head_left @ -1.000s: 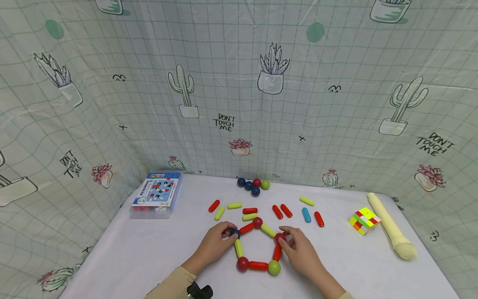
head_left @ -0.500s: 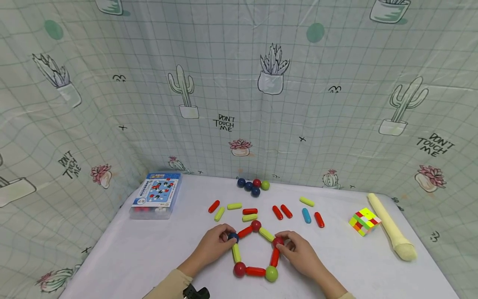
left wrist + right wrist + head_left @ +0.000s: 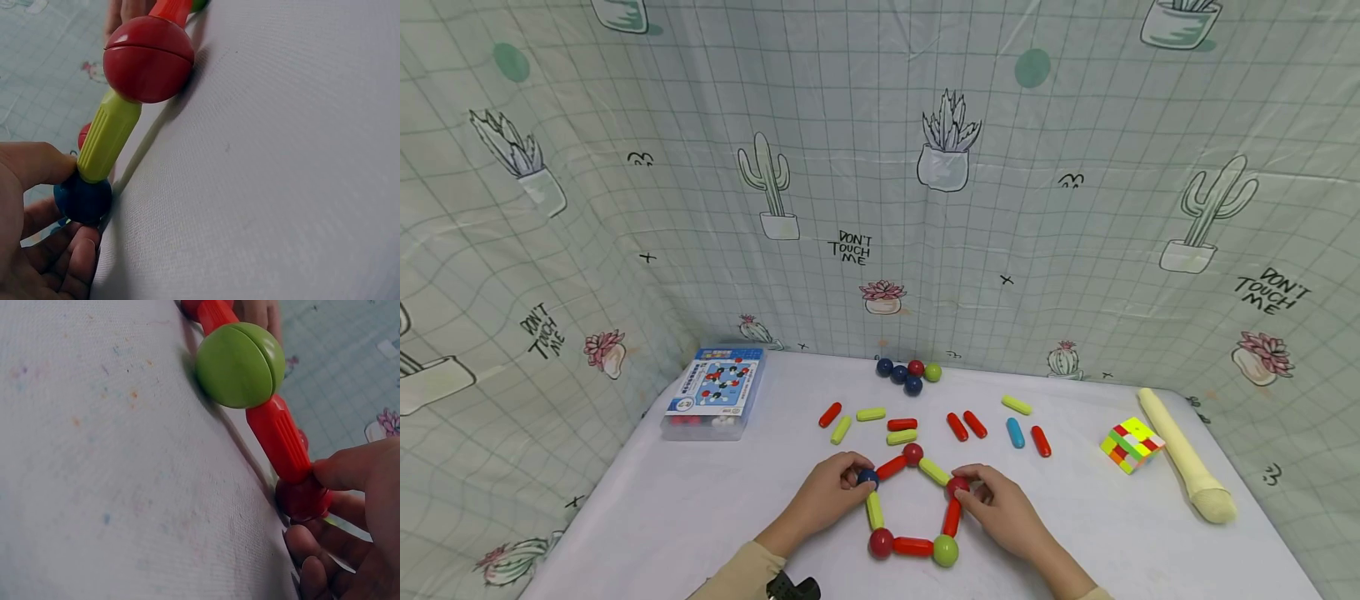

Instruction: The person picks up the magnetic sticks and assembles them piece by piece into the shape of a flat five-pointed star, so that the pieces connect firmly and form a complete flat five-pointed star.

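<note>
A five-sided ring of balls and rods lies on the white table in the head view. My left hand (image 3: 831, 490) pinches its dark blue ball (image 3: 84, 199) between thumb and fingers, at the upper left corner. At the upper right corner, my right hand (image 3: 1006, 507) pinches a red ball (image 3: 304, 499). The top corner is another red ball (image 3: 913, 454). Below sit a larger red ball (image 3: 149, 59) at left and a green ball (image 3: 240, 365) at right, joined by a red rod (image 3: 913, 547). Yellow-green and red rods form the other sides.
Behind the ring lie loose red, yellow-green and blue rods (image 3: 1016, 432). Several loose balls (image 3: 899, 374) cluster near the back wall cloth. A plastic box (image 3: 713, 393) stands back left. At right are a puzzle cube (image 3: 1132, 444) and a pale yellow club-shaped item (image 3: 1187, 458).
Both hands have shifted the ring slightly toward me and a little to the left, mostly in the first half second. The loose pieces have stayed put.
</note>
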{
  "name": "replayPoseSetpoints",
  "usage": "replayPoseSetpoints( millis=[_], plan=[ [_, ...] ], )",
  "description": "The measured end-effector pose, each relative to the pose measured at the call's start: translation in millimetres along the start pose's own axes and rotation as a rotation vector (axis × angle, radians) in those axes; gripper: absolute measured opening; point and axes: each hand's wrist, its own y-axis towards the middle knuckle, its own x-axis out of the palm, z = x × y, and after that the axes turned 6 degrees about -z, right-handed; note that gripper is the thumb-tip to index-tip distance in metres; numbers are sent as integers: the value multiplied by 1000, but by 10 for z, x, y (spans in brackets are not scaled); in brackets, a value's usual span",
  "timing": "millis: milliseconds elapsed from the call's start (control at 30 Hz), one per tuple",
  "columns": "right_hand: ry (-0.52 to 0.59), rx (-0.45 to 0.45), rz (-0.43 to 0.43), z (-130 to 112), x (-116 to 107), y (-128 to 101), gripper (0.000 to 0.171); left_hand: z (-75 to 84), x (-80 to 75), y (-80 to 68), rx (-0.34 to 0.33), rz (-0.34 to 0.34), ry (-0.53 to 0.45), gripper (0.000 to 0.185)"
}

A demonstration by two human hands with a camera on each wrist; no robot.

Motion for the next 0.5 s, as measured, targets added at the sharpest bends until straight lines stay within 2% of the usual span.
replayPoseSetpoints(
  millis=[500],
  plan=[
    [10,-3,15,21,-15,17,25,2,5,2,-13,12,23,24]
  ],
)
